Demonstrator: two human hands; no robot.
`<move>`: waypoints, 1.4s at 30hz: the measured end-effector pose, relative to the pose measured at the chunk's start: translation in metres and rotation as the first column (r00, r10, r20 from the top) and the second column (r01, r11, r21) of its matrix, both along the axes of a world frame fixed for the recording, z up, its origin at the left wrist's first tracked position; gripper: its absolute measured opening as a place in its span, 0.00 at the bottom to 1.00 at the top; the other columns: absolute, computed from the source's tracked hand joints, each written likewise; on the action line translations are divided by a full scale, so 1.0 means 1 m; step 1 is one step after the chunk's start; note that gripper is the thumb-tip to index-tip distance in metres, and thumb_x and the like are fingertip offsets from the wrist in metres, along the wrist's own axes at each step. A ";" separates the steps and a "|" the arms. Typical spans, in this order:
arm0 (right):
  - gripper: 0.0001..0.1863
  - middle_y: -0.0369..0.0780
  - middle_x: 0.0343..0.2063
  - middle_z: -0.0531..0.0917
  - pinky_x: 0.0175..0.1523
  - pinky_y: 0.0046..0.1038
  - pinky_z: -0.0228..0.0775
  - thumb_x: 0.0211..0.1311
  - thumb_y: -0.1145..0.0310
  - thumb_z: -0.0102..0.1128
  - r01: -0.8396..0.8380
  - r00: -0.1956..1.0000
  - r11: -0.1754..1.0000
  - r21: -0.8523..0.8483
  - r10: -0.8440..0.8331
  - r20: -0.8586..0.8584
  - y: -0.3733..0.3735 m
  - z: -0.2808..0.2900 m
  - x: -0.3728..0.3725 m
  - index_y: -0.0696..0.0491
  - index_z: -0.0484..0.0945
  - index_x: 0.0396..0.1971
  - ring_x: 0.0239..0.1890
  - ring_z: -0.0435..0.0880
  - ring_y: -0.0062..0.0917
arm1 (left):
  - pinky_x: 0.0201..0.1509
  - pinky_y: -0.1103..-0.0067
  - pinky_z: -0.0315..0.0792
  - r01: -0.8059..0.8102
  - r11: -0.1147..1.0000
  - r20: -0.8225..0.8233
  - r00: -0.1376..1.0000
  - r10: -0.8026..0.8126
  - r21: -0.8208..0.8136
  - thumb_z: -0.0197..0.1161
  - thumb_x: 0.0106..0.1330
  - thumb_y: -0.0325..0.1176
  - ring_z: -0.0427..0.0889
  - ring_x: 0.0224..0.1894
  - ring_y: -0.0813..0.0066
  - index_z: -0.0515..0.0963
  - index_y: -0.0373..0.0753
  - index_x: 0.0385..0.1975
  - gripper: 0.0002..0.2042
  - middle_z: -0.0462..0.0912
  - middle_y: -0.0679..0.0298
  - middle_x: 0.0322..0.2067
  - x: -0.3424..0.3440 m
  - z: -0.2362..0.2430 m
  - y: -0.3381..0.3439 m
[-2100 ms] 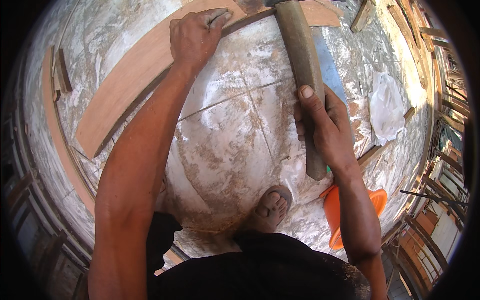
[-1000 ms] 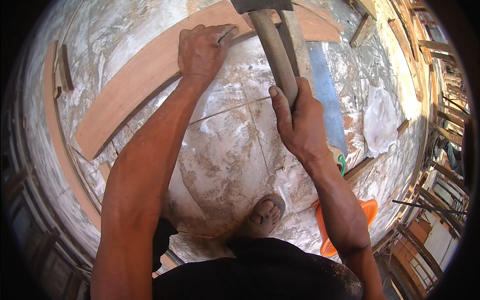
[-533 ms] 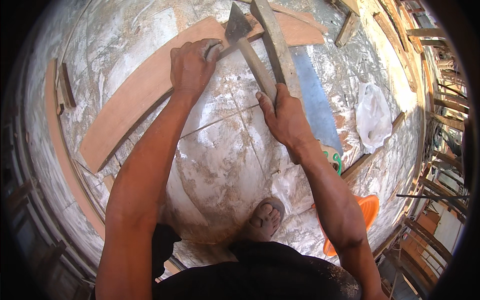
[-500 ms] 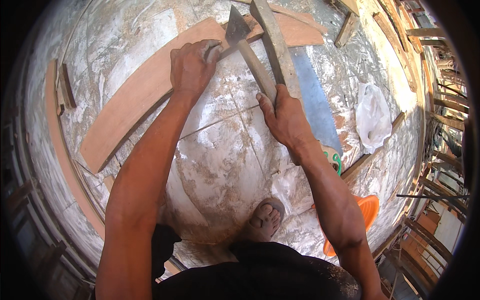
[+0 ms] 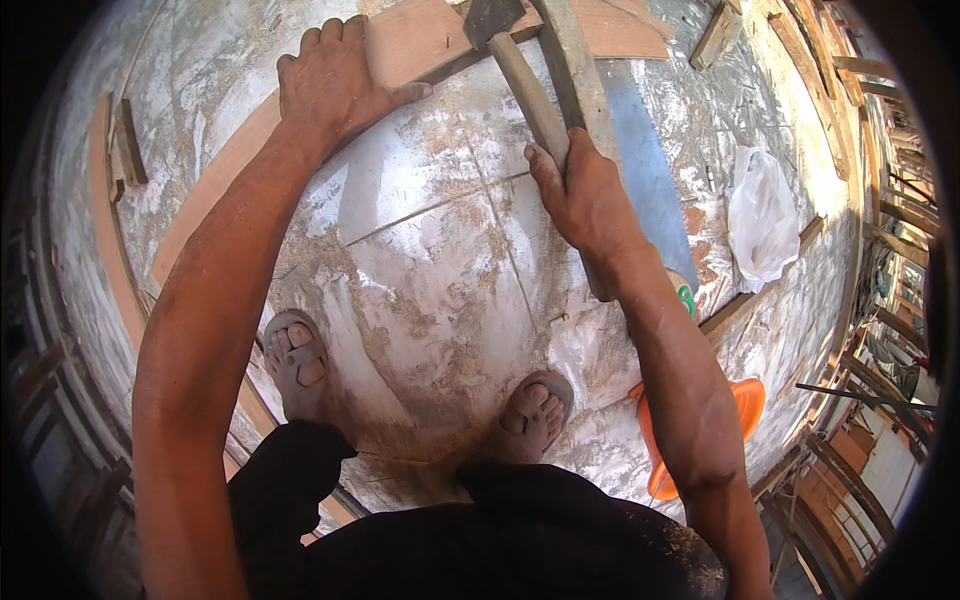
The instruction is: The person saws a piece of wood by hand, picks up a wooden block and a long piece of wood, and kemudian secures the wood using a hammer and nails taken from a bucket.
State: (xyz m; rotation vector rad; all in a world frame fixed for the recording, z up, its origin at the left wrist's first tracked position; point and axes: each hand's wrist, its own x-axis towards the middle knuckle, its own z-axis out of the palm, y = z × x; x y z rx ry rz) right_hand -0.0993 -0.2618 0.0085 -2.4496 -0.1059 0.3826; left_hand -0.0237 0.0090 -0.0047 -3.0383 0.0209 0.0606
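My left hand [image 5: 328, 88] lies flat on a curved wooden board [image 5: 408, 45], fingers spread and thumb stretched along its inner edge. A small nail [image 5: 447, 42] appears to stand in the board, right of that hand. In my right hand [image 5: 592, 195] is the wooden handle of a hammer [image 5: 528, 95]. Its broad dark metal head reaches over the board's right end, near the top of the view. Just right of the handle, a thick grey timber [image 5: 575, 75] runs lengthwise. Beside the timber lies a handsaw with a blue-grey blade [image 5: 645, 165] and a green-trimmed handle, partly behind my right forearm.
A crumpled clear plastic bag [image 5: 763, 215] lies at the right, by a wooden strip [image 5: 760, 290]. An orange plastic object [image 5: 750, 405] sits partly behind my right arm. Another curved strip [image 5: 112, 220] and a short block [image 5: 130, 145] are at the left. My sandalled feet stand on the paint-stained floor.
My left hand has moved left from the board's end and gone from closed fingers to a flat spread. The hammer stays in my right hand, shifted slightly. My left foot has come into sight.
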 end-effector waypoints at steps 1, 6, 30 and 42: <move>0.22 0.68 0.28 0.81 0.43 0.53 0.78 0.71 0.59 0.61 -0.001 1.000 1.000 0.006 0.001 0.005 0.000 -0.001 0.000 0.66 0.69 0.39 0.38 0.83 0.65 | 0.56 0.51 0.76 0.016 1.000 0.001 1.000 -0.016 -0.004 0.70 0.48 0.75 0.78 0.61 0.53 0.70 0.34 0.67 0.55 0.80 0.51 0.54 0.002 0.001 0.002; 0.22 0.68 0.29 0.81 0.43 0.53 0.78 0.70 0.59 0.62 -0.006 1.000 1.000 0.030 0.006 0.012 -0.001 -0.005 -0.001 0.67 0.68 0.40 0.37 0.83 0.65 | 0.55 0.53 0.76 0.007 0.999 0.114 0.993 -0.003 -0.035 0.71 0.47 0.74 0.78 0.60 0.53 0.71 0.34 0.67 0.54 0.79 0.51 0.54 -0.002 -0.013 0.005; 0.16 0.56 0.23 0.82 0.33 0.43 0.75 0.73 0.63 0.62 -0.018 0.994 0.997 0.070 0.011 0.113 0.029 0.041 -0.013 0.61 0.70 0.44 0.27 0.86 0.52 | 0.61 0.62 0.67 0.004 0.976 0.160 0.987 0.031 -0.216 0.75 0.43 0.66 0.75 0.59 0.59 0.75 0.37 0.63 0.49 0.78 0.57 0.52 0.000 -0.014 0.008; 0.17 0.55 0.24 0.84 0.33 0.42 0.76 0.73 0.64 0.62 0.079 0.988 0.996 0.037 -0.083 0.130 0.033 0.043 -0.003 0.63 0.71 0.46 0.27 0.86 0.50 | 0.61 0.63 0.66 -0.008 0.973 0.146 0.988 0.043 -0.231 0.76 0.42 0.66 0.74 0.59 0.59 0.75 0.37 0.63 0.50 0.78 0.57 0.52 -0.001 -0.012 0.009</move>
